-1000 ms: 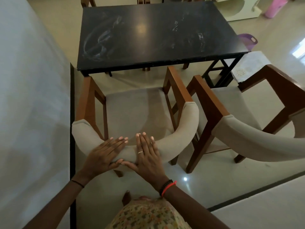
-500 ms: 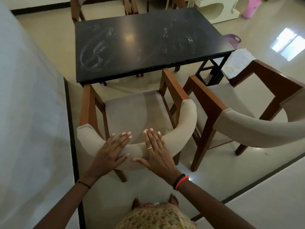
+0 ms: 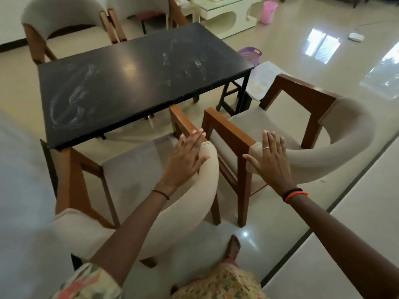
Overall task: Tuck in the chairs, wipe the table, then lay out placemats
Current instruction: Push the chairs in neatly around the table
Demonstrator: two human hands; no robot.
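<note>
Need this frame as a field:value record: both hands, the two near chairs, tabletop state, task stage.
left hand: open, fingers straight, at the right end of the left chair backrest
right hand: open, flat on the left end of the right chair backrest
table: black top, white smears, no placemats on it
left chair: faces table, seat not under it
right chair: angled, off the table's right corner, not tucked
stage: chairs not yet tucked, table not wiped

Glossy black table [image 3: 133, 83] (smeared), wood-framed cloth chairs [image 3: 306, 160].
</note>
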